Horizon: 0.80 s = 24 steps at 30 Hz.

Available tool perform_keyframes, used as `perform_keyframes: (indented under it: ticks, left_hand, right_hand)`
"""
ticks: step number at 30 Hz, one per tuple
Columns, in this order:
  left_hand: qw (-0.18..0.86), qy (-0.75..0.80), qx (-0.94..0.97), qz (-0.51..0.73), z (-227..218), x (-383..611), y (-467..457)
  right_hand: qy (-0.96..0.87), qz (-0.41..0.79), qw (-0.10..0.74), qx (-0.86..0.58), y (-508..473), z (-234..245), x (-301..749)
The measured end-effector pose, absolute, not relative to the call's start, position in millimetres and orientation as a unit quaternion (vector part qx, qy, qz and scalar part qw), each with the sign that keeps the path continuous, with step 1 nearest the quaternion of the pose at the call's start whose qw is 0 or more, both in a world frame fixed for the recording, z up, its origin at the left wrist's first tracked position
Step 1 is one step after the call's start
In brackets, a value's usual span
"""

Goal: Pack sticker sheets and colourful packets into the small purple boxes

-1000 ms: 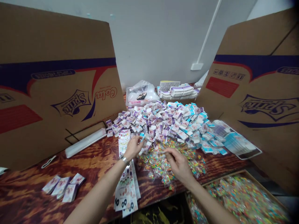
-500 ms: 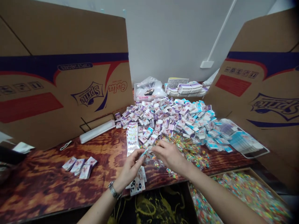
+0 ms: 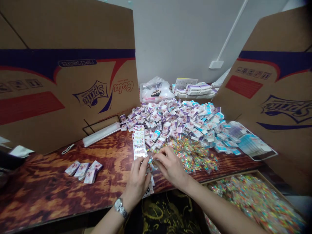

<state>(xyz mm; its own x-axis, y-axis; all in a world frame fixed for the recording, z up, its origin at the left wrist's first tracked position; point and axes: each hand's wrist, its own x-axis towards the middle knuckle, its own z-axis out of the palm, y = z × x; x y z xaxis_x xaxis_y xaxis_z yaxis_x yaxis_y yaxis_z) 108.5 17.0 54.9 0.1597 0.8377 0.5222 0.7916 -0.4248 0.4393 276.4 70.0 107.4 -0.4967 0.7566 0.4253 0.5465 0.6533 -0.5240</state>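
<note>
Two hands together: left hand [image 3: 137, 185] and right hand [image 3: 170, 167] pinched a small packet [image 3: 151, 165] | glossy wood-grain tabletop [image 3: 48, 191] | white wall [image 3: 175, 39] behind | cardboard sheets [image 3: 90, 94] read Sprite, Cola

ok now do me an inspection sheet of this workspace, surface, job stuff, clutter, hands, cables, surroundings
surface: wood-grain table, glossy reddish-brown
job items: small blue-and-white packet between both hands; printed sticker strip beside it; heap of white, purple and blue packs; clear bags of multicoloured pieces; more bags in a wooden-rimmed tray
clutter: three small pack stacks; rolled clear plastic; plastic bag
hands: left hand, wearing a wristwatch, and right hand both pinch the packet
cables: nothing seen
surroundings: Sprite-printed cardboard panels on both sides; pale wall behind
</note>
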Motion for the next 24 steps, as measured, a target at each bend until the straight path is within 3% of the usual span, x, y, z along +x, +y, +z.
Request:
perform_keyframes:
  ticks: [6, 12, 17, 24]
  left_hand:
    - [0.032, 0.518, 0.799, 0.304, 34.3, 101.8, 5.8]
    - [0.08, 0.54, 0.77, 0.331, 38.3, 104.8, 3.8]
    - [0.037, 0.556, 0.737, 0.383, 41.3, 109.6, 10.4]
    - [-0.032, 0.54, 0.75, 0.38, 41.3, 113.1, 12.9]
  right_hand:
    - [-0.772, 0.4, 0.272, -0.411, 75.6, 88.6, 274.2]
    - [-0.836, 0.251, 0.298, -0.387, 69.5, 97.7, 278.8]
    - [-0.858, 0.137, 0.318, -0.379, 62.2, 99.4, 277.1]
    - [-0.83, 0.24, 0.334, -0.376, 67.8, 105.2, 279.5]
